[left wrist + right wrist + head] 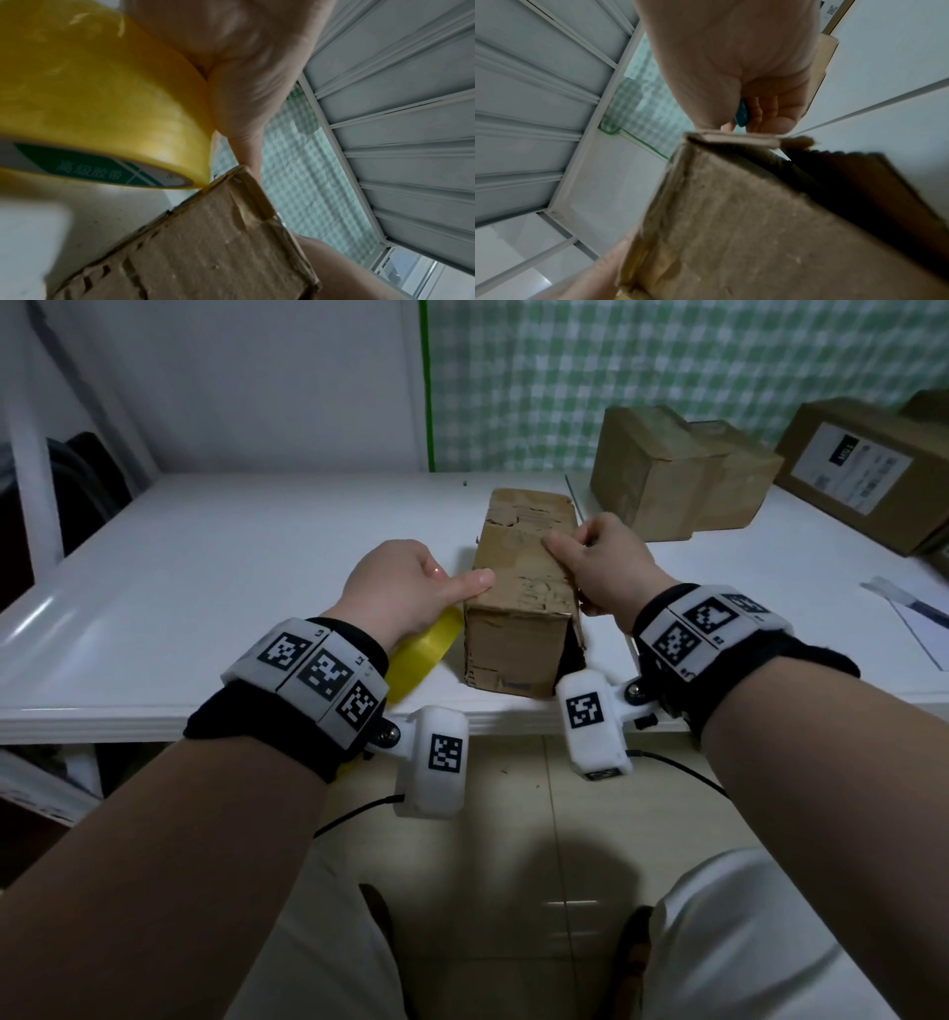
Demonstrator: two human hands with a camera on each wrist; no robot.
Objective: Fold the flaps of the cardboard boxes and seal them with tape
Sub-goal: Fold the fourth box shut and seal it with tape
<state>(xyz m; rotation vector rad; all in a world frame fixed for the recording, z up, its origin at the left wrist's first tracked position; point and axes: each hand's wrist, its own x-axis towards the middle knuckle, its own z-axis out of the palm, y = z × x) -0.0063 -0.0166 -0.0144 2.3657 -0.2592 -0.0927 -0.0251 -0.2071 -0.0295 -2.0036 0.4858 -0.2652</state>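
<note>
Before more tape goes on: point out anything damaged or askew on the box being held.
The cardboard box is worn: torn, ragged edges and dents along its top. Its near end is not shut; a flap gapes at the right corner, showing a dark gap beside the right hand.

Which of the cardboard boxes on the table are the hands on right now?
The long worn box at the table's near edge, between the left hand and right hand. The other boxes sit untouched at the far right.

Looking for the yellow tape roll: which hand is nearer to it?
Left. The left hand holds the tape roll beside the box; the right hand grips the box's far side.
</note>
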